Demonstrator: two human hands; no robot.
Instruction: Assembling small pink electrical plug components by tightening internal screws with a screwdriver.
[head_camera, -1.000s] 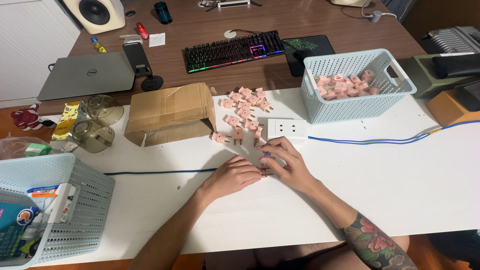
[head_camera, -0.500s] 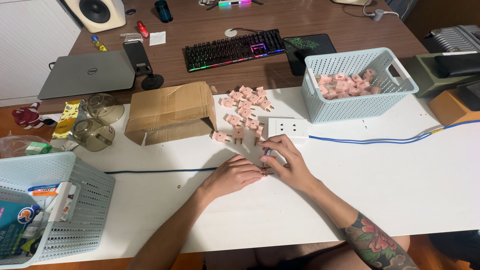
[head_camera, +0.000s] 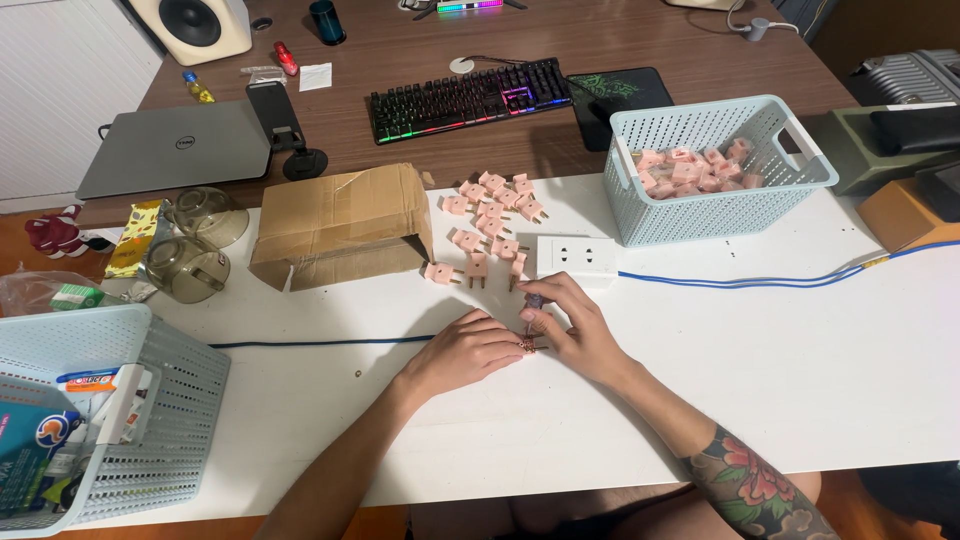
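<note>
Both hands meet on the white table (head_camera: 760, 400), just in front of a white socket block (head_camera: 575, 257). My left hand (head_camera: 468, 352) pinches the end of a thin blue cable (head_camera: 320, 342), where bare copper strands (head_camera: 527, 346) stick out. The fingers of my right hand (head_camera: 578, 328) are closed on a small dark part (head_camera: 535, 300) right above those strands. Several loose pink plugs (head_camera: 490, 215) lie scattered behind the hands. What the dark part is cannot be made out.
A light blue basket (head_camera: 800, 150) at the back right holds more pink plugs. A second blue cable (head_camera: 750, 282) runs right from the socket block. A cardboard box (head_camera: 340, 225), glass bowls (head_camera: 190, 265) and another basket (head_camera: 150, 420) stand left. A keyboard (head_camera: 465, 98) and laptop (head_camera: 175, 148) sit behind.
Both hands stay in the same spot at the cable end. Only the fingers of my right hand have shifted slightly.
</note>
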